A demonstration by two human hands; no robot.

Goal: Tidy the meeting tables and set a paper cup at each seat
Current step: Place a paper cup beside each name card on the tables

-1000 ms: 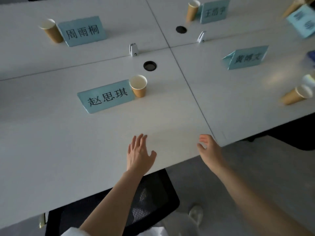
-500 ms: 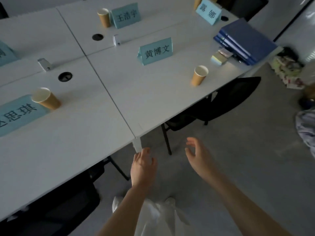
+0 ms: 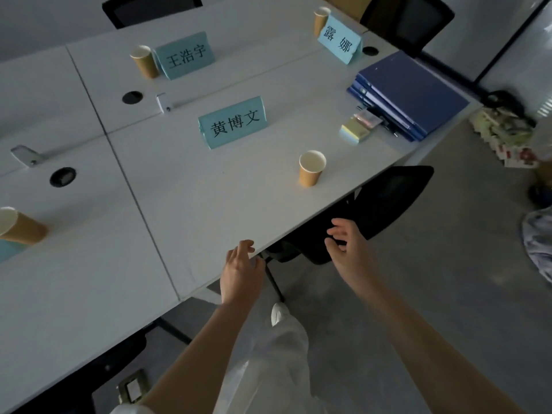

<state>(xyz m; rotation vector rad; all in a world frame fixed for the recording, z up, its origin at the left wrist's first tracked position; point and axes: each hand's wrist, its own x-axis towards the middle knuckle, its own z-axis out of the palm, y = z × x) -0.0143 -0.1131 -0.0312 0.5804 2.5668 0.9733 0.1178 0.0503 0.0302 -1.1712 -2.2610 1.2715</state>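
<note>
A brown paper cup (image 3: 311, 168) stands upright near the front edge of the white meeting table (image 3: 209, 204), to the right of a teal name card (image 3: 233, 122). More cups stand at the far seats (image 3: 145, 61) (image 3: 321, 20) and at the left edge (image 3: 19, 227), each by a teal card. My left hand (image 3: 240, 271) hovers at the table's front edge, fingers loosely spread, holding nothing. My right hand (image 3: 351, 249) is over the black chair, open and empty.
A stack of blue binders (image 3: 409, 94) and sticky-note pads (image 3: 357, 130) lie at the table's right end. A black chair (image 3: 385, 198) is tucked under the front edge, another chair (image 3: 409, 19) at the far right. Bags (image 3: 504, 132) sit on the grey floor.
My view has swung and moved right along the table. Both hands have left the tabletop and now hang at its front edge, near the seat with the lone cup.
</note>
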